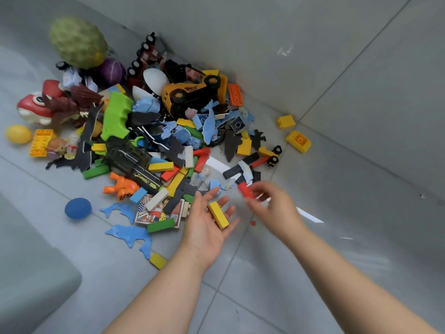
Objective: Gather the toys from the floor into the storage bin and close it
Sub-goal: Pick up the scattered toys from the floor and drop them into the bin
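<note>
A heap of toys (149,131) lies on the grey tiled floor against the wall: bricks, wooden blocks, foam shapes, cars. My left hand (207,222) is palm up at the heap's near edge, fingers straight, with a yellow wooden block (218,215) lying on them. My right hand (272,208), blurred, pinches a red block (245,190) just right of the left hand. No storage bin shows clearly.
Two yellow bricks (292,131) lie apart at the right by the wall. A blue ball (78,208), blue foam dolphins (131,233) and a yellow block (158,260) lie at the near left. A grey rounded object (31,273) fills the lower left corner.
</note>
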